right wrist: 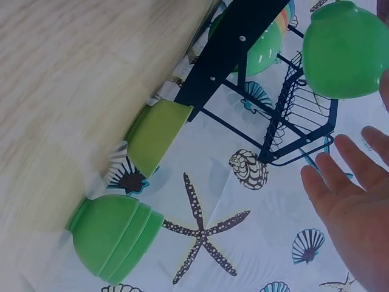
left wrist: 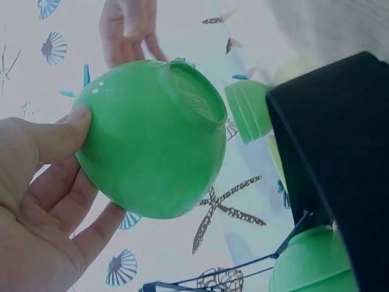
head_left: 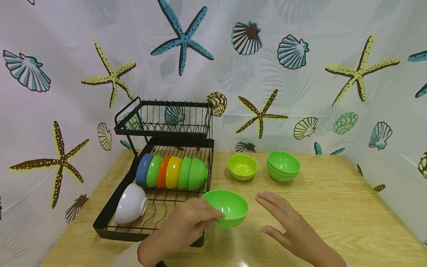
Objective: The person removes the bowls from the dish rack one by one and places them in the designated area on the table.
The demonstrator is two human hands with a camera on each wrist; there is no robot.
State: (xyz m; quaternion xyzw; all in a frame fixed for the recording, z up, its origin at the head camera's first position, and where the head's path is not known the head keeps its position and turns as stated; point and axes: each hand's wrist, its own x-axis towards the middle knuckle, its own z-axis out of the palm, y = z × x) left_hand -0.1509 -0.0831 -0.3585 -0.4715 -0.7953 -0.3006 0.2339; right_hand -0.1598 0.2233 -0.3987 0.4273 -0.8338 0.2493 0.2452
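My left hand pinches the rim of a green bowl between thumb and fingers, holding it above the table beside the dish rack's right front corner. In the left wrist view the bowl's outside and its round foot face the camera. My right hand is held to the right of that bowl, apart from it, with its fingers straight and nothing in them. The black two-tier dish rack stands on the left. On its lower tier a row of blue, green, orange and yellow bowls stands on edge, with a white bowl tilted in front.
A yellow-green bowl sits upright on the wooden table behind the held bowl. Right of it is a stack of green bowls. The rack's upper tier overhangs the back of the lower one. A patterned curtain surrounds the table.
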